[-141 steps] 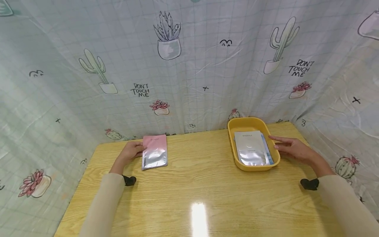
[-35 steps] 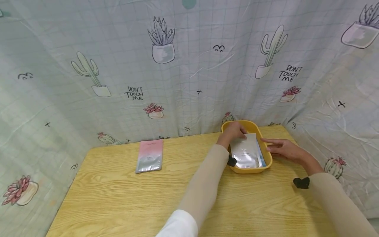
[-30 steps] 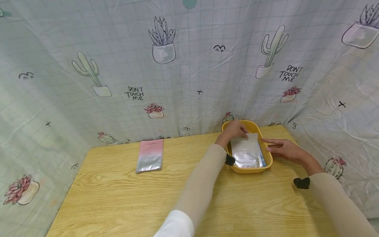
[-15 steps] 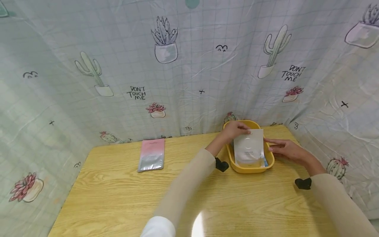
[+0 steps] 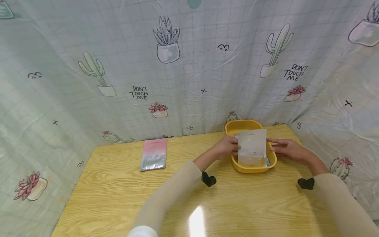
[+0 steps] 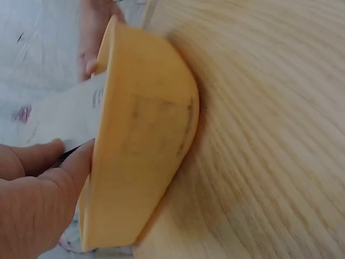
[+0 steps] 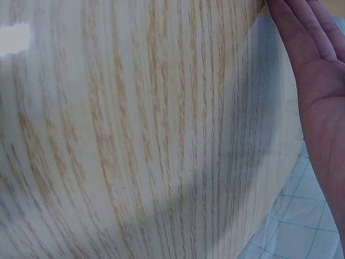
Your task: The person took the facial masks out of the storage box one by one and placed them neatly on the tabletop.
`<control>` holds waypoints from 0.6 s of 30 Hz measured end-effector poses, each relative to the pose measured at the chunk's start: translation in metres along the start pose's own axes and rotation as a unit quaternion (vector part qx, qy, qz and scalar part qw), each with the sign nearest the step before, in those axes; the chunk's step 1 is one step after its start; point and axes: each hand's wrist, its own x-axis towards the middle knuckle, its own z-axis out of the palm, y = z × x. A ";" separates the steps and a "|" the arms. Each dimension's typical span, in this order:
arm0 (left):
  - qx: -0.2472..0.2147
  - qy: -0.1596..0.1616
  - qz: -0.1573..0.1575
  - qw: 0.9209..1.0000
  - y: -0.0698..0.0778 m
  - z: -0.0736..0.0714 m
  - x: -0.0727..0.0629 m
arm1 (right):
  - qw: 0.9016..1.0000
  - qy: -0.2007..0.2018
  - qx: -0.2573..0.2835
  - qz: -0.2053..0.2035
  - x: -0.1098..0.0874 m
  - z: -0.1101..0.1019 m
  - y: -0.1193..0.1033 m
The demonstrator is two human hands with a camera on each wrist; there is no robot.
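One yellow basket [image 5: 251, 170]: smooth plastic, rounded corners, on a wood-grained table [image 5: 177, 191].
Pale sachet [image 5: 252, 148]: flat, rectangular, lettered "PMPM", tilted up out of the basket.
Pink-and-silver sachet [image 5: 153, 154]: glossy, flat, well left of the basket.
Curtain [image 5: 192, 72]: gridded cloth behind the basket, printed "DON'T TOUCH ME".
My left hand [image 5: 226, 146]: pinches the pale sachet's edge at the basket's left side.
My right hand [image 5: 291, 151]: fingers nearly straight, touching the basket's right rim.

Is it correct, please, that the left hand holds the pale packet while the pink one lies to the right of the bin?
Not quite: the head view shows the pink packet left of the bin. The left hand does hold the pale packet.
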 end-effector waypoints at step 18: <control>0.063 0.086 0.087 0.990 -0.011 0.024 -0.014 | 0.999 -0.020 0.036 0.005 0.001 -0.001 0.000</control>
